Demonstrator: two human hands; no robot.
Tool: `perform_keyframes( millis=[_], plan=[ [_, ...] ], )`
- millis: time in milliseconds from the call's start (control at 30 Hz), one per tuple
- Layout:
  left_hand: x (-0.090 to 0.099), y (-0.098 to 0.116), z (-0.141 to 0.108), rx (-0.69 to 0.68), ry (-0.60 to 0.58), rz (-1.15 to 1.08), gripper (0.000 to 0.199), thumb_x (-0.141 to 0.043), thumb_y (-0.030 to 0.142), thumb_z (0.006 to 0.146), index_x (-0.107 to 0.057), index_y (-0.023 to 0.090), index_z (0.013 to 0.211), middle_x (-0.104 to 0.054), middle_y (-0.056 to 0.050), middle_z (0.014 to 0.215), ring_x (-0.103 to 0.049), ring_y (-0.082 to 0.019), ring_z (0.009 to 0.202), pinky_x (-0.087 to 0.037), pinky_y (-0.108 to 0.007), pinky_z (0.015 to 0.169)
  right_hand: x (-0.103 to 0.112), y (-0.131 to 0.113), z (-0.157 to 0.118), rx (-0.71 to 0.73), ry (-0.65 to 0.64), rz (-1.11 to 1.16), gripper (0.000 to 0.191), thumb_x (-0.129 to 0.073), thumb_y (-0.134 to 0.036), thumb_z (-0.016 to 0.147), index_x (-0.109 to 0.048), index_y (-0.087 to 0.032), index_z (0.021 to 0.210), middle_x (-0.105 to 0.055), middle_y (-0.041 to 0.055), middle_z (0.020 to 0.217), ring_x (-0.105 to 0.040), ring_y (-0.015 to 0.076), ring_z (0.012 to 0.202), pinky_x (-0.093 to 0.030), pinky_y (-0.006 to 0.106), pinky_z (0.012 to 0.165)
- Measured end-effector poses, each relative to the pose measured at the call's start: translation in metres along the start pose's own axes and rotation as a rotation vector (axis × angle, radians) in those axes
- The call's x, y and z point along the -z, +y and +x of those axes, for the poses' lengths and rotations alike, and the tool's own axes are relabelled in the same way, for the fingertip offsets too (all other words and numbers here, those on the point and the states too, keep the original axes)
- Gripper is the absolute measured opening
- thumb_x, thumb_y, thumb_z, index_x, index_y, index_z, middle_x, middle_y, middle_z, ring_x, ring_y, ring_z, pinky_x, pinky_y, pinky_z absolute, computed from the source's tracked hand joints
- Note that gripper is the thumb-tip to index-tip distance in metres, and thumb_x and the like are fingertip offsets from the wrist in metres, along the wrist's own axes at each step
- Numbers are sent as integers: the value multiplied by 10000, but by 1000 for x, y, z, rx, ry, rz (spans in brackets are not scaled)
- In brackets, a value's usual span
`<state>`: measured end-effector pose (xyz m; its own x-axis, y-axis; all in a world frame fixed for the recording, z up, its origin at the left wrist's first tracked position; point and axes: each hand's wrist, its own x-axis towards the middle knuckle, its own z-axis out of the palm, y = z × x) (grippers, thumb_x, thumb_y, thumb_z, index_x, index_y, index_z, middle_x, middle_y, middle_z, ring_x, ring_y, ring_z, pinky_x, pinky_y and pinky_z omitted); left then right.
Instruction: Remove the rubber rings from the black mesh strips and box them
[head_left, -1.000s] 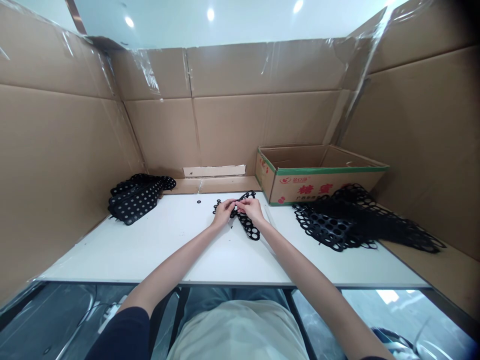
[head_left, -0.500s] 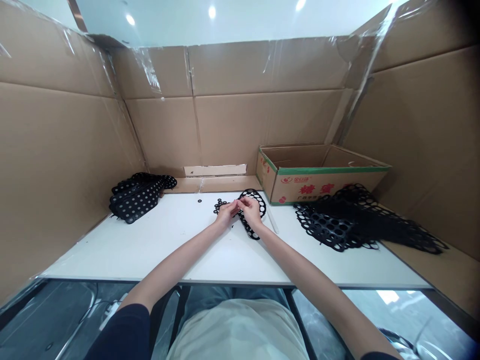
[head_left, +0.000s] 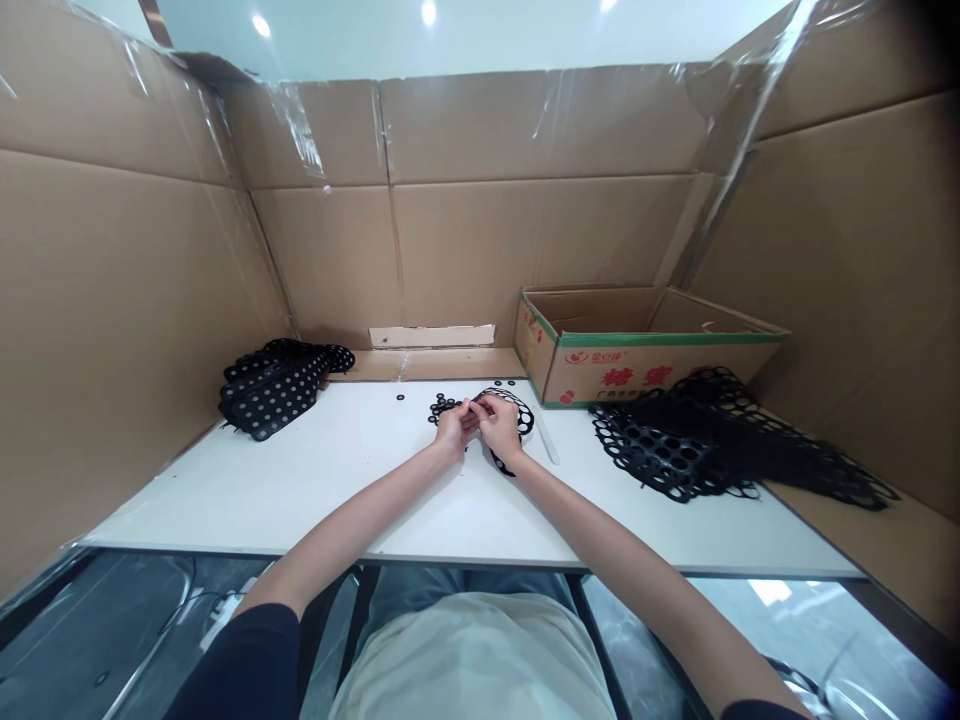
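Black strip (head_left: 527, 424) bows out right, its length curving round the right hand (head_left: 501, 428), the nearer one; those fingers pinch it. Left hand (head_left: 453, 431) meets them; its grip, can't tell.

Workshop-like nook here, indoors, makeshift! Cardboard walls (head_left: 480, 240) on three sides, tape (head_left: 304, 135) glinting along seams. White bench (head_left: 285, 490) fills middle, printed carton (head_left: 585, 375) parked back right, black mesh (head_left: 679, 460) heaped before it, holed strip (head_left: 529, 418) and small rings (head_left: 440, 407) mid-bench. Above, pale ceiling (head_left: 510, 40), round lights (head_left: 428, 13); below, glossy floor (head_left: 795, 607). Wider building: can't tell.
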<state>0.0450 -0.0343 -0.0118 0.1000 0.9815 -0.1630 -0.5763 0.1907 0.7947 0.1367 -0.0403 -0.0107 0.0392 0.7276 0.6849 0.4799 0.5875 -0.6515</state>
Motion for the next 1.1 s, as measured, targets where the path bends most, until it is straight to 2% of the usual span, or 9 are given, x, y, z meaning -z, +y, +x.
perform_keyframes(
  millis=[300, 433, 500, 633, 767, 900, 1000, 1100],
  plan=[
    [-3, 6, -4, 144, 83, 15, 299, -424, 217, 861, -563, 111, 618, -624, -74, 582, -595, -135, 559, -457, -246, 615, -3, 7, -1, 32, -35, -45, 173, -487, -203, 742, -535, -173, 578, -540, 7, 562, -450, 128, 524, -336, 246, 538],
    [0, 7, -1, 177, 61, 32, 309, -420, 235, 865, -566, 110, 623, -623, -77, 573, -598, -143, 562, -472, -281, 662, -3, 6, 1, 28, -48, -17, 179, -499, -207, 734, -509, -174, 559, -518, 0, 543, -433, 122, 512, -329, 245, 530],
    [2, 5, 3, 123, 14, 37, 287, -458, 268, 851, -590, 104, 657, -640, -87, 616, -615, -149, 620, -470, -296, 728, -2, 7, 4, -15, -36, 44, 177, -511, -231, 735, -509, -173, 567, -533, 6, 562, -452, 125, 529, -341, 246, 538],
    [6, 2, 13, -98, -102, 104, 282, -625, 383, 728, -640, 102, 713, -667, -86, 712, -626, -161, 738, -434, -321, 842, -1, 13, 13, -194, -12, 315, 168, -555, -302, 709, -533, -170, 609, -547, 6, 575, -490, 133, 552, -392, 252, 559],
    [9, 3, 17, -254, -187, 226, 308, -693, 394, 640, -684, 125, 789, -683, -74, 837, -614, -177, 845, -400, -339, 897, 1, 17, 20, -330, -30, 564, 185, -614, -342, 656, -568, -165, 632, -571, 5, 601, -525, 131, 575, -438, 267, 619],
    [12, 8, 17, -360, -187, 280, 384, -699, 409, 612, -688, 137, 883, -679, -69, 925, -601, -196, 884, -397, -364, 903, 1, 14, 20, -379, -92, 660, 214, -681, -353, 588, -610, -163, 659, -610, 13, 650, -557, 138, 619, -462, 288, 678],
    [14, 11, 17, -404, -212, 360, 417, -678, 425, 629, -679, 144, 936, -672, -74, 966, -592, -213, 913, -401, -378, 897, 1, 12, 19, -414, -73, 687, 227, -713, -338, 545, -620, -160, 651, -619, 15, 649, -567, 143, 620, -468, 300, 690],
    [15, 12, 19, -457, -255, 463, 387, -622, 463, 674, -695, 135, 867, -667, -94, 978, -586, -233, 940, -404, -383, 892, 2, 11, 19, -443, -43, 682, 216, -707, -337, 549, -622, -162, 643, -619, 12, 629, -566, 144, 600, -470, 308, 683]
  ],
)
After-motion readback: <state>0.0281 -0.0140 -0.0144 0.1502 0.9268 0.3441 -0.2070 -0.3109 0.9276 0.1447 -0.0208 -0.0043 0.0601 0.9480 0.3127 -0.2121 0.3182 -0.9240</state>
